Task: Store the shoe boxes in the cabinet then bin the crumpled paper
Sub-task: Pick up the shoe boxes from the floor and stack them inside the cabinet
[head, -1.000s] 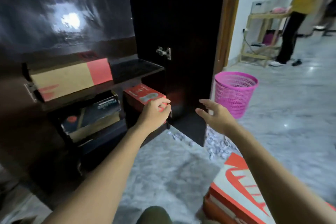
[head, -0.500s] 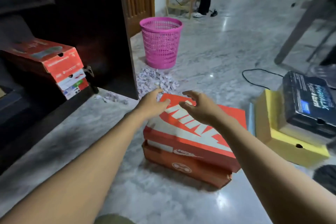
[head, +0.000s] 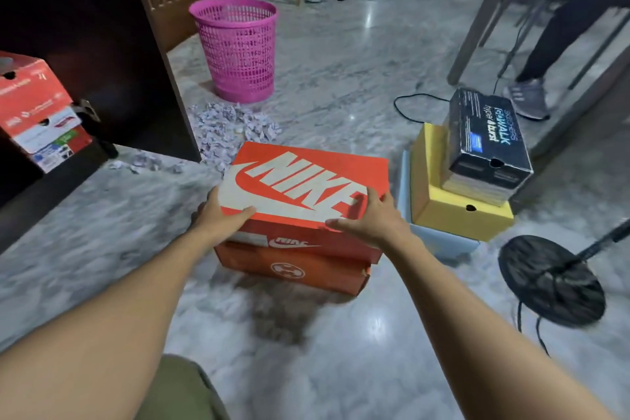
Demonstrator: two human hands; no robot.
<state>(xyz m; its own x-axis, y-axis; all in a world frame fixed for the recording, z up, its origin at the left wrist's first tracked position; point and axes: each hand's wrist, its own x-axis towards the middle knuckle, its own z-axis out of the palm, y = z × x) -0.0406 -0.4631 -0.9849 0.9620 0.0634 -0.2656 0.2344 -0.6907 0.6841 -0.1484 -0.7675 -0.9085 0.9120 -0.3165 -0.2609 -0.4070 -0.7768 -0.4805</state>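
Observation:
An orange Nike shoe box (head: 306, 181) lies on top of a plainer orange box (head: 293, 266) on the floor. My left hand (head: 218, 215) clasps its near left corner and my right hand (head: 368, 218) its near right corner. To the right a black shoe box (head: 487, 140) sits on a yellow box (head: 456, 211), which rests on a pale blue box (head: 439, 242). A red shoe box (head: 34, 112) sticks out of the dark cabinet (head: 85, 27) at left. Crumpled paper (head: 231, 126) lies heaped in front of a pink mesh bin (head: 238, 48).
A black fan base (head: 549, 280) with its cord stands at right. A black cable (head: 409, 106) loops on the floor behind the boxes. A person's legs (head: 545, 44) and table legs are at far right, another person at the back.
My view swung from the cabinet down to the floor. Both hands left the red box in the cabinet, crossed to the Nike box and closed on its near corners.

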